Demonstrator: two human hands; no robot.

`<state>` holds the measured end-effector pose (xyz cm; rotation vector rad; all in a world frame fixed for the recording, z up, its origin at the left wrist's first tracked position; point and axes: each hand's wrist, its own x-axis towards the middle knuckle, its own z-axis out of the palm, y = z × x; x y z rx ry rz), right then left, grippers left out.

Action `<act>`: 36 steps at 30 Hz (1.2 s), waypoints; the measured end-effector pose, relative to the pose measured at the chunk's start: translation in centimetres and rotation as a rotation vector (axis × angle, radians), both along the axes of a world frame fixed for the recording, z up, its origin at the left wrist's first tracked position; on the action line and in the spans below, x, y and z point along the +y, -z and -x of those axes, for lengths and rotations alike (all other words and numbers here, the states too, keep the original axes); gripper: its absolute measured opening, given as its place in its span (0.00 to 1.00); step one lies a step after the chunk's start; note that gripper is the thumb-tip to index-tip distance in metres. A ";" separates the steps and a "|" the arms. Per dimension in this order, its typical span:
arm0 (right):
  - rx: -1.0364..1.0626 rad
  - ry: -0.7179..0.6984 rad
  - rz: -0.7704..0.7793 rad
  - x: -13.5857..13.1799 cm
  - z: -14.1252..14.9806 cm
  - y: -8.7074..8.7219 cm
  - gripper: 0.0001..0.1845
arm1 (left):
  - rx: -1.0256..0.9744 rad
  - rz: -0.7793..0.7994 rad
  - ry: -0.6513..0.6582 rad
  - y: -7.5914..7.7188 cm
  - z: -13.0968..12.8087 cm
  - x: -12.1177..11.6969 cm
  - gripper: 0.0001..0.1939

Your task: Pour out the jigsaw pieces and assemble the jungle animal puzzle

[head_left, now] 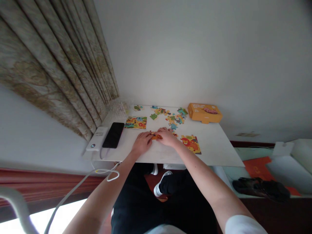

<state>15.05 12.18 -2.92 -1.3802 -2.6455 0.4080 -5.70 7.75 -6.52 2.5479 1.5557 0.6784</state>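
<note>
My left hand (142,143) and my right hand (166,136) meet over the white table. Between them are orange jigsaw puzzle pieces (156,136), with the fingers of both hands closed on their edges. My fingers partly hide these pieces, so I cannot tell how they join. A joined section of puzzle with red-orange animals (190,144) lies to the right of my right hand. Beyond my hands, loose puzzle pieces (173,120) in green, blue and yellow are scattered. A colourful picture card (136,123) of animals rests behind my left hand.
A yellow-orange box (204,113) stands at the table's back right. On the left lie a black phone (113,135) and a white power strip (97,139) with a cable. A curtain (60,65) hangs at left. Dark shoes (260,188) sit on a low shelf at right.
</note>
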 end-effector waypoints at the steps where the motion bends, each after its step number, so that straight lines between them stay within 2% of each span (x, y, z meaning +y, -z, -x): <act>1: -0.005 -0.003 -0.017 -0.2 0.1 0.0 0.18 | 0.007 -0.003 0.000 -0.1 0.0 0.0 0.17; 4: 0.040 0.030 -0.081 -1.1 -0.1 0.2 0.17 | 0.021 -0.012 -0.004 -0.2 -0.1 -0.1 0.16; 7: 0.121 0.193 -0.147 -2.0 -1.6 0.7 0.15 | 0.036 -0.023 -0.003 -0.4 -0.1 -0.3 0.16; 10: 0.168 0.364 -0.186 -2.8 -4.9 1.3 0.12 | 0.027 -0.038 0.022 -0.4 -0.2 -0.3 0.18; 15: 0.196 0.502 -0.249 -4.3 -10.6 2.7 0.14 | 0.024 -0.017 0.139 -0.3 -0.6 -0.3 0.20; 18: 0.151 0.511 -0.276 -5.2 -12.0 3.8 0.17 | 0.051 0.001 0.163 -0.4 -0.7 -0.3 0.19; 23: 0.083 0.478 -0.273 -5.5 -12.1 4.7 0.21 | 0.072 -0.007 0.166 -0.4 -0.8 0.1 0.18; 32: 0.065 0.467 -0.276 -4.4 -14.7 4.3 0.20 | 0.093 -0.002 0.116 -0.9 -2.7 0.5 0.18; 36: 0.100 0.465 -0.278 -4.4 -13.0 3.1 0.18 | 0.069 0.008 0.131 -0.8 -2.7 0.4 0.21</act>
